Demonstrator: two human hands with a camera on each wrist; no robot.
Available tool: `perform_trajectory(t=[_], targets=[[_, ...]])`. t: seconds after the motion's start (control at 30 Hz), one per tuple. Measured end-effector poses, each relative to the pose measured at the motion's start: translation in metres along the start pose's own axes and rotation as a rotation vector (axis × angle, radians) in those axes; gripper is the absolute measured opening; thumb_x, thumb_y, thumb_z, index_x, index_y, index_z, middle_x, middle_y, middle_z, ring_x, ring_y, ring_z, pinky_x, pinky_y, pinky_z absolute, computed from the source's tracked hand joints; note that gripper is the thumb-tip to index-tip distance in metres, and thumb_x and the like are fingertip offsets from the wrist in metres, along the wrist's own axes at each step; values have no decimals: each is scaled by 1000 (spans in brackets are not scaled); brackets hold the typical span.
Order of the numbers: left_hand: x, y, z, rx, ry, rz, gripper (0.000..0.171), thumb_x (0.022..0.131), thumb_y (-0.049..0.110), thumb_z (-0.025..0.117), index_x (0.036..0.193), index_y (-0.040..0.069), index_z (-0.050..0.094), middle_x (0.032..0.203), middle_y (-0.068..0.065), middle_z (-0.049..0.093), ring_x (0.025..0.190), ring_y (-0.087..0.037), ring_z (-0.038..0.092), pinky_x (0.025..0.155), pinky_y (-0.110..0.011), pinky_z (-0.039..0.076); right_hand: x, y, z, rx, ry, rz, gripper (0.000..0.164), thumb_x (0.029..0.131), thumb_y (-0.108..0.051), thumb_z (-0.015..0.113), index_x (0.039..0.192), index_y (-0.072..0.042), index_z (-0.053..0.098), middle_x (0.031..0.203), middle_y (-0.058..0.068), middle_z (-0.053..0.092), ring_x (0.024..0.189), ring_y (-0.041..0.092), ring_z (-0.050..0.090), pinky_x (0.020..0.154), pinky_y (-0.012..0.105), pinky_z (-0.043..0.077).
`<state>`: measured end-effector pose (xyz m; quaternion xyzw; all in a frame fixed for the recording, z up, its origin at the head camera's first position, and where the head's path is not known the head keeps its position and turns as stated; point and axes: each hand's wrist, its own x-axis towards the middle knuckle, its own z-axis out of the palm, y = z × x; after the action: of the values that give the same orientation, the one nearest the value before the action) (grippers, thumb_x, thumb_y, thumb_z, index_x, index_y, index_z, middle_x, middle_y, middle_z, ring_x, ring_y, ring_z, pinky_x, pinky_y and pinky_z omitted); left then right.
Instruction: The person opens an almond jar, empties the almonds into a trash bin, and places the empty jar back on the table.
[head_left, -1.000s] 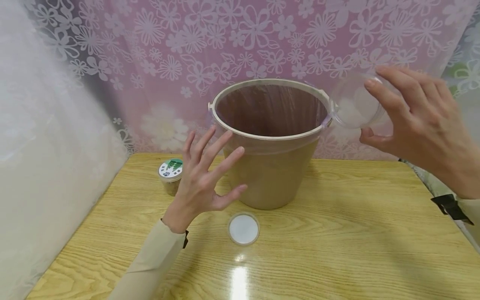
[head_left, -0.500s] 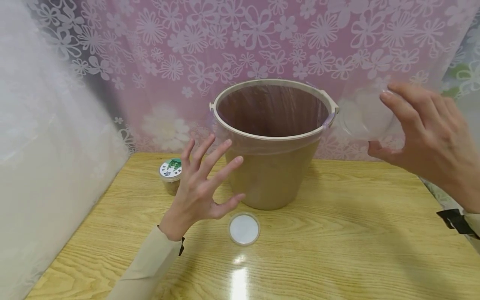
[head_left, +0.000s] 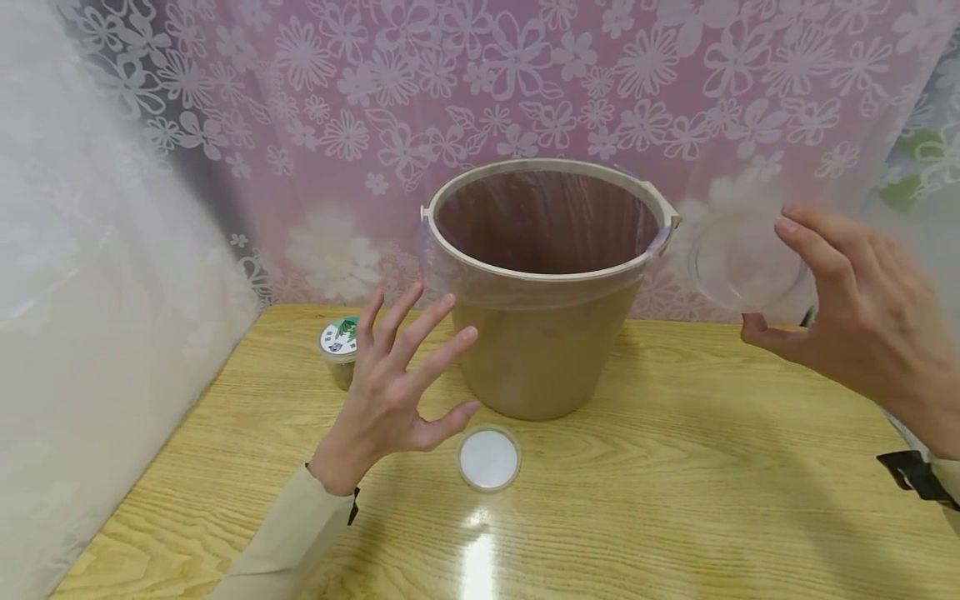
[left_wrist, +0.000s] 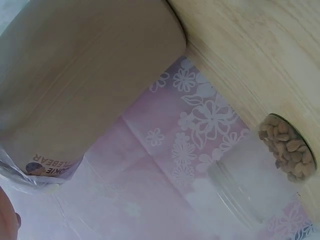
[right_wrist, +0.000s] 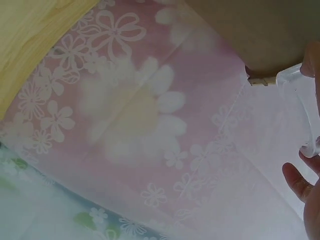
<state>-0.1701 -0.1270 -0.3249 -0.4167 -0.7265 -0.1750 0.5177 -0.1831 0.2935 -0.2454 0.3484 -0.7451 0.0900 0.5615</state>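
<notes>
A clear, round plastic jar [head_left: 738, 262] is in my right hand [head_left: 873, 308], pinched between thumb and fingertips just right of the bucket's rim. In the right wrist view only part of the clear jar [right_wrist: 300, 100] shows, at the right edge. My left hand [head_left: 386, 404] holds nothing and hovers over the table with its fingers spread, in front of the bucket. Close to its thumb, a round lid [head_left: 489, 458] with a white disc lies flat on the wood. Behind the left fingers stands a lidded jar [head_left: 339, 346]; the left wrist view shows almonds [left_wrist: 289, 147] at its bottom.
A tall beige-brown bucket [head_left: 540, 358] lined with a thin clear bag stands at the table's back middle. Its handle lies along the right of the rim. A pink flowered curtain [head_left: 337, 167] hangs behind the wooden table [head_left: 645, 500], and a whitish sheet [head_left: 112, 275] hangs at left.
My right hand has moved down and slightly right with the clear jar. My left hand has drifted a little down and left, fingers still spread. The bucket, lid and almond jar stay put.
</notes>
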Motion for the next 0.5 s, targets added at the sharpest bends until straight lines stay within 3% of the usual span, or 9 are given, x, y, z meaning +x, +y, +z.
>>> perform_trajectory(t=[0.5], targets=[[-18, 1, -2, 4, -61, -29, 57, 92, 53, 60, 135, 17, 64, 145, -16, 57, 142, -44, 44, 115, -72, 25, -27, -7, 2, -35, -64, 38, 71, 93, -63, 39, 131, -3, 48, 127, 24, 65, 85, 49, 54, 64, 60, 39]])
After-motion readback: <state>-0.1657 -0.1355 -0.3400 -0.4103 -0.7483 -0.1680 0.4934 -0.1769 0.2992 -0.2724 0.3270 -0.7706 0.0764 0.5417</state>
